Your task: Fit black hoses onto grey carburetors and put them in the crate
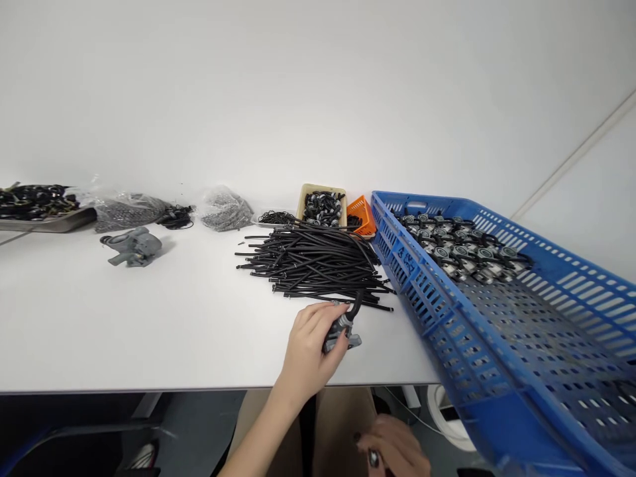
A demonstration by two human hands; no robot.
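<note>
While the blue crate [507,417] stood part-filled, left hand [308,334] gripped a grey fitting [354,342]; right hand [395,447] loosely curled, hold unclear.

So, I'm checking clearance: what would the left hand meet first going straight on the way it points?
The left hand, holding a grey part, would probably meet the near edge of the pile of black tubes first, though its height is hard to judge.

The gripped grey angular fitting [354,341] looks matt plastic. Beyond the grip lie long black tubes [313,258], matt and rubbery; right of it, a smooth blue perforated plastic crate [507,407].
</note>
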